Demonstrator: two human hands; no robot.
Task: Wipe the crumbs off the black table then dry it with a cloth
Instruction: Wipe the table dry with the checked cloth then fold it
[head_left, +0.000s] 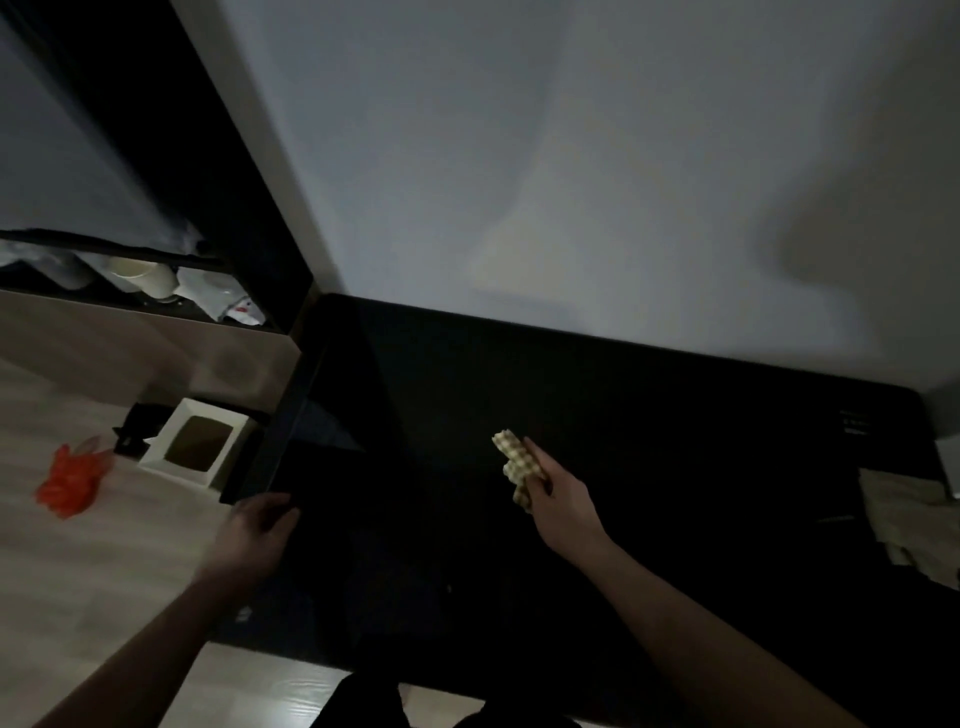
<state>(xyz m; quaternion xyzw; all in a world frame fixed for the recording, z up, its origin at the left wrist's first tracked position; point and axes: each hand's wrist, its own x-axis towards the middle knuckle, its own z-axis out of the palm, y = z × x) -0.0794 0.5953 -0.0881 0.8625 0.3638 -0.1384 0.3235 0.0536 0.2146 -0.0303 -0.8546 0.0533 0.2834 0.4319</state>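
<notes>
The black table (649, 415) fills the middle and right of the head view, pushed against a pale wall. My right hand (563, 506) is over its middle, fingers closed around a bunched yellow-and-white checked cloth (517, 462) that sticks out toward the wall. My left hand (257, 530) rests at the table's left edge, fingers curled over the rim. The room is dim, and no crumbs can be made out on the dark surface.
A beige cloth (914, 525) lies at the table's right end. On the wooden floor to the left are a white box with a window (195, 447) and an orange plastic bag (70, 480). A low shelf (145, 280) holds cups and bags.
</notes>
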